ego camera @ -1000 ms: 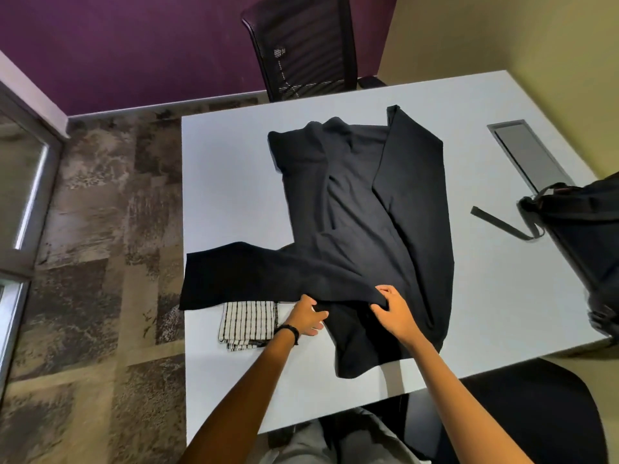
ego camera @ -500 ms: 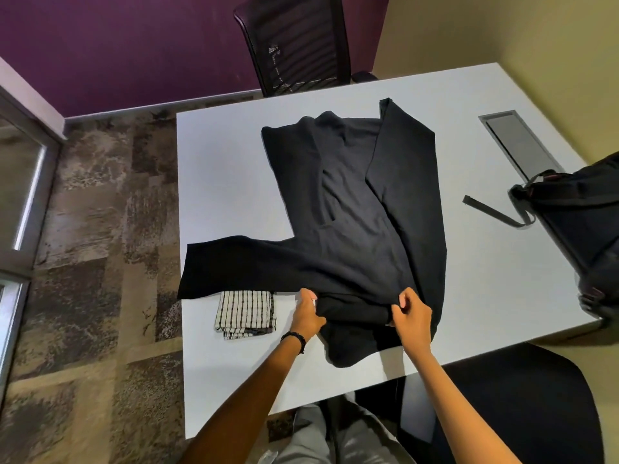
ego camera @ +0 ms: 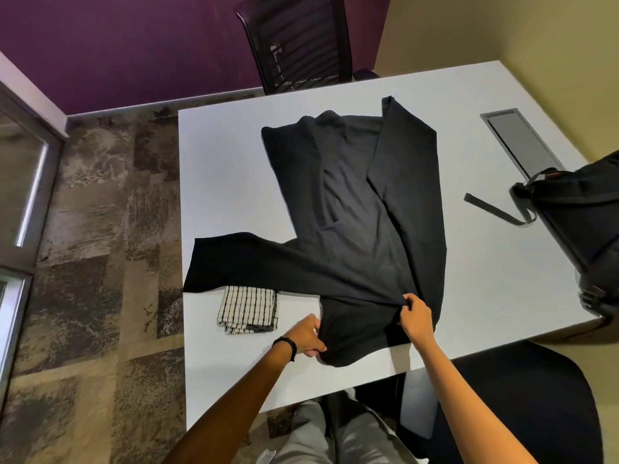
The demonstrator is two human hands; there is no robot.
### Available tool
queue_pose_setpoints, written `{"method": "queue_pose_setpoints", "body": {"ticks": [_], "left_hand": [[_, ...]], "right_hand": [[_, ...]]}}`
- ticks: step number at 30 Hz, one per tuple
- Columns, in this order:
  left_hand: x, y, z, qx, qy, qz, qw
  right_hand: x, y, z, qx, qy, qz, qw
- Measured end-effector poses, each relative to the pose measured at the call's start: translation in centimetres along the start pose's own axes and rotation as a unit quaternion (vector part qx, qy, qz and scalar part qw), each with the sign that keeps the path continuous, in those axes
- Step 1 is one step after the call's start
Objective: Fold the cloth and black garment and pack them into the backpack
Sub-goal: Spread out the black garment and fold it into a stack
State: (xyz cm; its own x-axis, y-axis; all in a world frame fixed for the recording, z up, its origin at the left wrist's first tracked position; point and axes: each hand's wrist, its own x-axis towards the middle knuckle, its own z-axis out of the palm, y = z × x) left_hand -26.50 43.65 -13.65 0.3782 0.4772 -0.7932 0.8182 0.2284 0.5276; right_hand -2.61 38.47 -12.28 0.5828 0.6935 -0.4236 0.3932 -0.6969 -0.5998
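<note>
The table (ego camera: 234,162) fills the middle of the frame. The garment (ego camera: 351,212) lies spread across its centre, one long panel reaching the left edge, probably flattened for folding. The backpack (ego camera: 576,209) sits at the right edge, well apart, leaving working room. The cloth (ego camera: 248,308), folded, lies lower left, its top under that panel. At lower centre the left hand (ego camera: 306,334) pinches the garment's near edge and the right hand (ego camera: 415,318) pinches a raised fold, seemingly to turn that end over.
</note>
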Motion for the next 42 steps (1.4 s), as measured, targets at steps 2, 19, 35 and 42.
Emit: {"method": "queue_pose_setpoints", "body": {"ticks": [2, 19, 35, 42], "left_hand": [[0.0, 0.3, 0.2, 0.04, 0.005, 0.003, 0.999], [-1.7, 2.3, 0.9, 0.034, -0.222, -0.056, 0.973], [9.4, 8.0, -12.3, -0.147, 0.311, -0.054, 0.937], [9.0, 8.0, -12.0, -0.071, 0.346, -0.056, 0.934]], "right_hand": [[-0.3, 0.1, -0.1, -0.012, -0.016, -0.007, 1.0], [-2.3, 2.3, -0.9, 0.073, 0.063, -0.017, 0.995], [0.0, 6.6, -3.7, 0.104, 0.104, 0.164, 0.975], [-0.4, 8.1, -5.0, 0.095, 0.125, 0.173, 0.972]]}}
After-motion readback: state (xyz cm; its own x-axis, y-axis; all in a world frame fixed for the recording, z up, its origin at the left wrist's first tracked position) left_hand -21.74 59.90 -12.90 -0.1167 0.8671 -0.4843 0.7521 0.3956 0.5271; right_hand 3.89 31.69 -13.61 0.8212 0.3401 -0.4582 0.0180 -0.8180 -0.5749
